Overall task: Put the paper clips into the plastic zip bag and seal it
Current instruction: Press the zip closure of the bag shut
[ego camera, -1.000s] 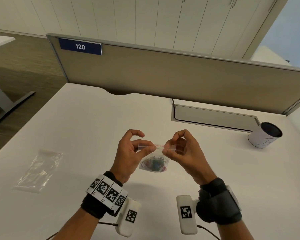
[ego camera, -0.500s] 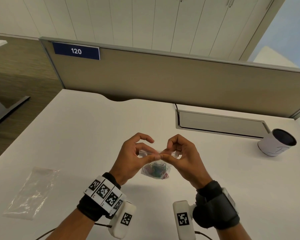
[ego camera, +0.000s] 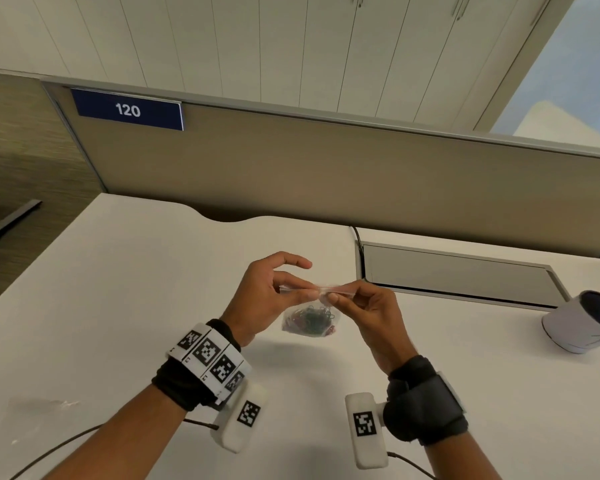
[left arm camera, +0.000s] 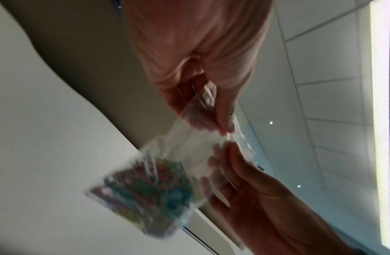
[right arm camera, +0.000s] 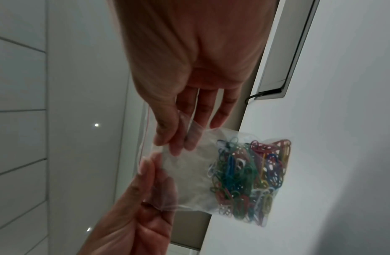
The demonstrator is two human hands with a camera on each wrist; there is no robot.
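Note:
A small clear zip bag (ego camera: 310, 318) hangs above the white desk (ego camera: 118, 306), held by its top strip. Coloured paper clips (right arm camera: 250, 179) fill its lower part; they show blurred in the left wrist view as paper clips (left arm camera: 146, 195). My left hand (ego camera: 274, 296) pinches the left half of the strip between thumb and fingers, the index finger lifted above it. My right hand (ego camera: 357, 306) pinches the strip just right of the middle. In the right wrist view the right hand (right arm camera: 174, 138) and the left hand (right arm camera: 146, 186) grip the bag (right arm camera: 189, 172) side by side.
A second clear plastic bag (ego camera: 39, 405) lies flat at the near left of the desk. A white cup (ego camera: 582, 323) lies on its side at the right. A grey cable-tray lid (ego camera: 458, 278) sits behind the hands, with a beige partition (ego camera: 326, 174) beyond.
The two hands drew close together on the bag's top strip, then the right hand slid back to the right along it. The head view tilted up and shifted.

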